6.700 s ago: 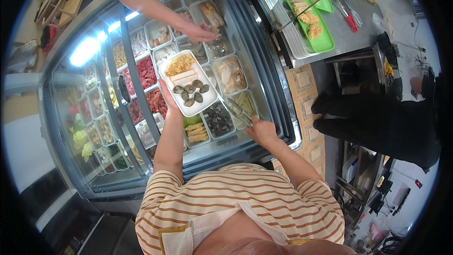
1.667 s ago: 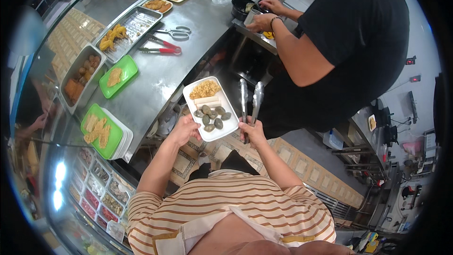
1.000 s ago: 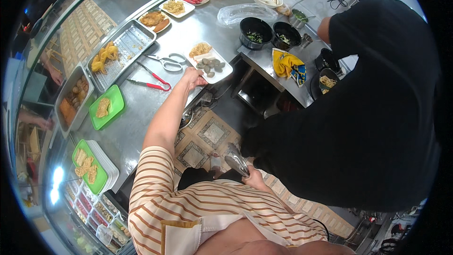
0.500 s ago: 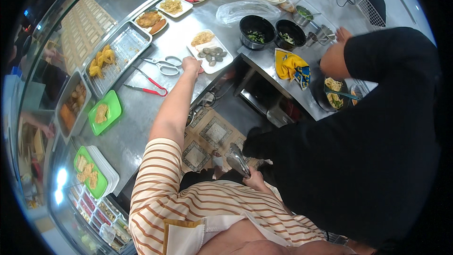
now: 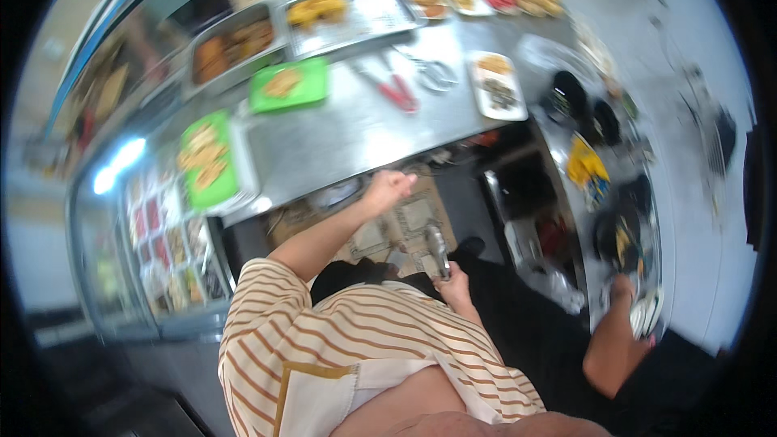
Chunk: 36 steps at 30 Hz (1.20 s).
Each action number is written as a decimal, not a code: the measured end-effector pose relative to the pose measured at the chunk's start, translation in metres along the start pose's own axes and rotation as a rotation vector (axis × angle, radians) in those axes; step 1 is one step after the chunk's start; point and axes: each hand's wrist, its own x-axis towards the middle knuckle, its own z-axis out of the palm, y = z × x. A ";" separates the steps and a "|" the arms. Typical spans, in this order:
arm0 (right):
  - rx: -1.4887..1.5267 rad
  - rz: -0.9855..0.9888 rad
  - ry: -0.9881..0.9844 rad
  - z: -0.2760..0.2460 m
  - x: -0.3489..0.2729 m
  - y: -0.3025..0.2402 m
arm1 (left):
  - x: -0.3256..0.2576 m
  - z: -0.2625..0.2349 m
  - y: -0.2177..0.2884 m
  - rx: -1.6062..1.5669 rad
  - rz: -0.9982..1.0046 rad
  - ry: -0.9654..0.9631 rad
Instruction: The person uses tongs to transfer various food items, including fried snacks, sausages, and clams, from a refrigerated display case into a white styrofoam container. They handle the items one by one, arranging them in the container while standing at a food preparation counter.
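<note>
A blurred overhead view is given of a person in a striped shirt (image 5: 356, 340) standing at a long steel counter (image 5: 364, 125). The left hand (image 5: 388, 188) is held out at about twelve o'clock from the body, curled into a loose fist just below the counter's near edge; nothing can be made out inside it, and whether it is fully closed cannot be told through the blur. The right hand (image 5: 455, 285) is kept close to the body, at about one o'clock, and is closed around the lower end of metal tongs (image 5: 438, 249), which point upward and away with their tips together.

A white plate of food (image 5: 497, 86) lies on the counter at about one o'clock from the left hand, well apart from it. Red-handled scissors (image 5: 401, 91) lie near the plate, at its nine o'clock, and two green trays (image 5: 243, 125) sit further along at ten o'clock. Black bowls (image 5: 571, 97) stand at the plate's three o'clock. Another person's forearm (image 5: 611, 340) is seen at four o'clock.

If the work with the tongs is to be done well, a firm grip low on the handles is probably best kept, the tips held clear of the counter edge and of the other person, and the free hand brought back slowly so that nothing is knocked.
</note>
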 end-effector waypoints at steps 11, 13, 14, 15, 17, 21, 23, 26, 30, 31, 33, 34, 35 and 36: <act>0.004 -0.168 -0.331 0.162 -0.035 -0.136 | -0.304 -0.258 -0.044 -0.182 -0.071 0.710; -0.036 -0.287 -0.353 0.204 -0.048 -0.154 | -0.343 -0.294 -0.062 -0.206 -0.162 0.809; -0.091 -0.327 -0.376 0.225 -0.047 -0.156 | -0.359 -0.306 -0.078 -0.295 -0.188 0.852; -0.026 -0.260 -0.404 0.241 -0.055 -0.172 | -0.374 -0.317 -0.085 -0.273 -0.206 0.852; 0.109 -0.121 -0.447 0.263 -0.071 -0.201 | -0.389 -0.331 -0.095 -0.226 -0.242 0.842; 0.232 -0.099 -0.409 0.279 -0.080 -0.239 | -0.350 -0.355 -0.071 0.027 -0.110 0.772; 0.326 -0.026 -0.410 0.280 -0.077 -0.249 | -0.309 -0.368 -0.061 0.118 -0.057 0.716; 0.376 -0.112 -0.406 0.286 -0.073 -0.259 | -0.252 -0.390 -0.061 0.321 -0.011 0.778; 0.269 -0.408 -0.291 0.284 -0.072 -0.254 | -0.223 -0.410 -0.053 0.230 -0.066 0.704; 0.195 -0.530 -0.222 0.285 -0.069 -0.249 | -0.214 -0.413 -0.051 0.235 -0.094 0.659; 0.130 -0.370 -0.238 0.282 -0.065 -0.226 | -0.214 -0.417 -0.038 0.244 -0.187 0.571; 0.099 -0.293 -0.251 0.279 -0.065 -0.215 | -0.214 -0.414 -0.030 0.165 -0.187 0.516; 0.130 -0.231 -0.265 0.276 -0.067 -0.215 | -0.215 -0.414 -0.023 0.149 -0.211 0.490; 0.159 -0.168 -0.279 0.272 -0.070 -0.215 | -0.217 -0.415 -0.018 0.133 -0.236 0.466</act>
